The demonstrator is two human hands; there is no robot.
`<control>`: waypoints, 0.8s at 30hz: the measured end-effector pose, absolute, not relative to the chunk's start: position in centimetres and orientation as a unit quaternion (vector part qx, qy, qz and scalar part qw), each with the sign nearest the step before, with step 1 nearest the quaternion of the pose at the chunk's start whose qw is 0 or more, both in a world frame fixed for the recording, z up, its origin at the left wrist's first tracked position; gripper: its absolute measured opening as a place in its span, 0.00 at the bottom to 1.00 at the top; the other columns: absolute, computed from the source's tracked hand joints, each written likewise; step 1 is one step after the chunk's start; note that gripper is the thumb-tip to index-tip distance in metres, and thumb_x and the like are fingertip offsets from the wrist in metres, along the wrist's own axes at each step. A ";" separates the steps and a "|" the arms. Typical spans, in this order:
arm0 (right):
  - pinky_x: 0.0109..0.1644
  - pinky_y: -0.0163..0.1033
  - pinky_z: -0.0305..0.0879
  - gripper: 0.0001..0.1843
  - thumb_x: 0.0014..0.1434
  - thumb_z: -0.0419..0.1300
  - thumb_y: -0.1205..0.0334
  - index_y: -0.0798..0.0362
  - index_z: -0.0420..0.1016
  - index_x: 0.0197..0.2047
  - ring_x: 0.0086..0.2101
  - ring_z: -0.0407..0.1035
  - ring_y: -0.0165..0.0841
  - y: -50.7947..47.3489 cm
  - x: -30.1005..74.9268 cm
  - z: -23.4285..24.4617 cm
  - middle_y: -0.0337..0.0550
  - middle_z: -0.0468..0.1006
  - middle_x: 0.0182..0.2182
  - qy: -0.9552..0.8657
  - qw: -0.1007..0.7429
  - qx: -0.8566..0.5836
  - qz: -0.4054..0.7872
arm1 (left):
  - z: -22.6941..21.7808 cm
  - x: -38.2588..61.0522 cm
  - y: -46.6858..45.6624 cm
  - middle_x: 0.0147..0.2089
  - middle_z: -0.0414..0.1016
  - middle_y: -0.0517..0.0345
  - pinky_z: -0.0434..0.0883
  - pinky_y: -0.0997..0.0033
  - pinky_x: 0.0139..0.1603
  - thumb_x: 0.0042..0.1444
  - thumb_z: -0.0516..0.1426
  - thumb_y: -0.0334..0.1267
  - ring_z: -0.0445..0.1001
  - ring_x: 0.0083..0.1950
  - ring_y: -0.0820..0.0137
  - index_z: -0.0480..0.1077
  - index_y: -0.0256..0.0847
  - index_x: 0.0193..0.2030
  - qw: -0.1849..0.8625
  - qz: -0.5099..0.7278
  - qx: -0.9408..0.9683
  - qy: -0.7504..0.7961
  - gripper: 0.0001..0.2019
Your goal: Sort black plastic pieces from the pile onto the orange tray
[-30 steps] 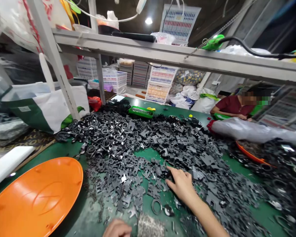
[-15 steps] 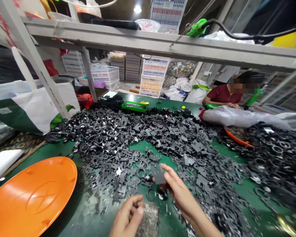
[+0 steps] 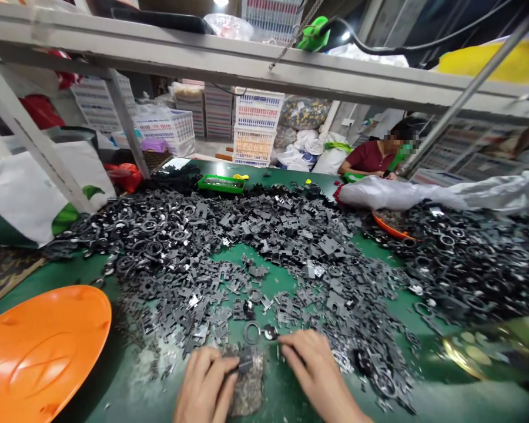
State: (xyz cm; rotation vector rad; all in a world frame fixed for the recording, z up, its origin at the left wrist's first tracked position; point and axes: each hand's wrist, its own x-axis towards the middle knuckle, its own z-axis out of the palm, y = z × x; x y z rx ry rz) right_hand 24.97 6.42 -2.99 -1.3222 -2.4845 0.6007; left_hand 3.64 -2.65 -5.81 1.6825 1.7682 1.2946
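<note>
My left hand (image 3: 207, 382) is closed with thumb and fingertips on a dark grey plastic part (image 3: 245, 361). The part lies over the far end of a rough, mottled grey-brown block (image 3: 247, 393) on the green table. Just right of the block, my right hand (image 3: 320, 373) is low over the tabletop, its thumb and index fingertip close together; whatever they pinch is too small to make out. Beyond those fingertips are a small black piece with a white disc (image 3: 271, 332) and a dark ring (image 3: 251, 333).
Heaps of black plastic parts (image 3: 264, 223) cover the green table (image 3: 158, 393). An orange basin (image 3: 44, 352) stands at left, a green tray (image 3: 221, 184) at the back. Overhead runs a metal shelf beam (image 3: 229, 59). A person (image 3: 370, 157) sits at the far right.
My right hand has lowered toward the table, and the grey plastic part has gone from it to the block under my left hand. The view has shifted somewhat to the right.
</note>
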 end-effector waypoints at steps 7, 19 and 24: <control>0.38 0.41 0.56 0.10 0.65 0.51 0.61 0.47 0.73 0.36 0.35 0.66 0.36 8.7 27.0 -4.3 0.41 0.73 0.32 -0.884 0.086 -0.452 0.078 | -8.8 4.9 -3.5 0.44 0.70 0.51 0.66 0.59 0.47 0.59 0.52 0.44 0.68 0.45 0.60 0.72 0.46 0.37 -0.015 0.390 0.671 0.630 0.09; 0.41 0.40 0.61 0.08 0.65 0.50 0.62 0.45 0.70 0.43 0.37 0.69 0.35 7.5 26.7 -4.2 0.40 0.76 0.36 -0.871 0.173 -0.414 0.200 | -5.0 2.8 -0.9 0.38 0.71 0.55 0.64 0.65 0.42 0.63 0.46 0.42 0.69 0.41 0.64 0.69 0.44 0.36 0.096 0.324 0.660 0.671 0.13; 0.37 0.36 0.64 0.06 0.62 0.54 0.61 0.46 0.72 0.39 0.34 0.71 0.33 4.9 23.6 -5.1 0.37 0.78 0.32 -0.881 0.221 -0.375 0.184 | -3.2 0.8 4.3 0.44 0.73 0.52 0.62 0.60 0.43 0.58 0.48 0.39 0.70 0.46 0.58 0.71 0.45 0.48 0.082 0.123 0.659 0.737 0.15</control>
